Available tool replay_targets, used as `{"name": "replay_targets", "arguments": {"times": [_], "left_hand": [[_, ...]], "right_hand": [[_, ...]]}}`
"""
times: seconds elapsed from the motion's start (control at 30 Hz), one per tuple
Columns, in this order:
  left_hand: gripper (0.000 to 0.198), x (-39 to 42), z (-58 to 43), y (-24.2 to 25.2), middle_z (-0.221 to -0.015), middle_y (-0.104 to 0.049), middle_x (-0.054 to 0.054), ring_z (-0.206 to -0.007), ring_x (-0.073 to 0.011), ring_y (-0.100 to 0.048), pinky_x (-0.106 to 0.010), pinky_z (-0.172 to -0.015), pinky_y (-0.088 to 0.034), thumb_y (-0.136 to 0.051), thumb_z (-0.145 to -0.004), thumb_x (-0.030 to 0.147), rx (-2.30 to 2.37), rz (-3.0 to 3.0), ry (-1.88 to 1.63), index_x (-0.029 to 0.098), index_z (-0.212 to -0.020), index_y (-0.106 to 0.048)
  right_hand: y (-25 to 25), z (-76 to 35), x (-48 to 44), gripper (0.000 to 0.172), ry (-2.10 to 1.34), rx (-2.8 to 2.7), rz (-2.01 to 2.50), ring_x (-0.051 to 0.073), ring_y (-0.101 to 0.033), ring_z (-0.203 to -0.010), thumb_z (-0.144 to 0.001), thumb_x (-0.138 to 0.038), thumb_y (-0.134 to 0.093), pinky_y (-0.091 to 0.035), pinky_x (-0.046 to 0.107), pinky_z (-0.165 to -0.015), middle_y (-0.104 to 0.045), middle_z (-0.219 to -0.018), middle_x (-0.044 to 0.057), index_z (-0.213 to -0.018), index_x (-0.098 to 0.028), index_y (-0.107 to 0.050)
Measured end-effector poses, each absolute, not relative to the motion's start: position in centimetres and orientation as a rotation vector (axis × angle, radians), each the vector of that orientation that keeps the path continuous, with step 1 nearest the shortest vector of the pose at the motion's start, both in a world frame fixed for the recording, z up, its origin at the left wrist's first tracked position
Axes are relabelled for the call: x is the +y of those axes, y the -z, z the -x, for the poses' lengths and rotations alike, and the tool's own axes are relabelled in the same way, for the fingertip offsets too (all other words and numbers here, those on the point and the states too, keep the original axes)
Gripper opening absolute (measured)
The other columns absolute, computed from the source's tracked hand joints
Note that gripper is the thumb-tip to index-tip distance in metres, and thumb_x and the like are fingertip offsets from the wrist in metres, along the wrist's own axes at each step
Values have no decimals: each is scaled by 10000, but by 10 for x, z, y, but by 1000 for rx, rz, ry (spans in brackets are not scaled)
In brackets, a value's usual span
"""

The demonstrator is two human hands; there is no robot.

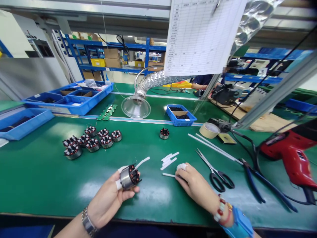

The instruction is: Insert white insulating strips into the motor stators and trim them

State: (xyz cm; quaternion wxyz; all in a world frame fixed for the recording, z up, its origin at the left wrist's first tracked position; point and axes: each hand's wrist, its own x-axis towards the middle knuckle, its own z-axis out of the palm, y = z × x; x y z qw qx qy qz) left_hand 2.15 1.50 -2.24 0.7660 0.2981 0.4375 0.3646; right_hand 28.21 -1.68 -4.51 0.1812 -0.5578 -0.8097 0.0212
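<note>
My left hand [111, 195] is closed around a motor stator [127, 178], a silver cylinder with copper windings and black wire ends facing right. A white sleeve piece [142, 162] sticks up out of its wound end. Over the table, my right hand [192, 180] has its fingertips pinched on the end of another short white sleeve piece [168, 175]. Several cut white sleeve pieces [169, 161] lie just beyond that hand. White wraps cover some fingers on both hands. One more stator [164, 133] stands farther back on the green table.
Several stators [92, 144] are grouped at left. Scissors [213, 170], long-handled pliers [257, 181], long white tubes [215, 147], a tape roll [209, 130] and a red heat gun [292, 152] occupy the right. A fume funnel [136, 106], green circuit boards [107, 112] and a blue bin [182, 120] stand behind.
</note>
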Motion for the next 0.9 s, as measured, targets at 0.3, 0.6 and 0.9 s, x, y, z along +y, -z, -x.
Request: {"name": "replay_targets", "arguments": {"times": [0.3,0.6,0.9], "left_hand": [[299,9,-37,25,-832,-683,-70,-603,-127,-648,-188,-537,-489,-585,-742,138,837,-618,-642,169,-1014,-466],[322,5,-32,25,-992,-650,-130,-854,-234,-646,-286,-719,-500,-536,-759,123,712,-657,-623,135,-1079,-505],[264,-7,-43,14,-961,-624,-87,-863,-185,-605,-320,-739,-462,-582,-718,111,591,-780,-585,151,-974,-527]], "right_hand": [[30,-264,-36,133,-330,-2028,1459,112,-594,-660,-839,-200,-482,-478,211,-608,-638,-713,-5,-769,-203,-595],[28,-248,-48,125,-297,-1749,1374,147,-638,-717,-795,-218,-555,-515,236,-645,-694,-781,12,-861,-226,-661],[40,-223,-49,108,-329,-1710,1178,132,-620,-645,-776,-157,-552,-503,201,-570,-665,-713,4,-794,-221,-637]]}}
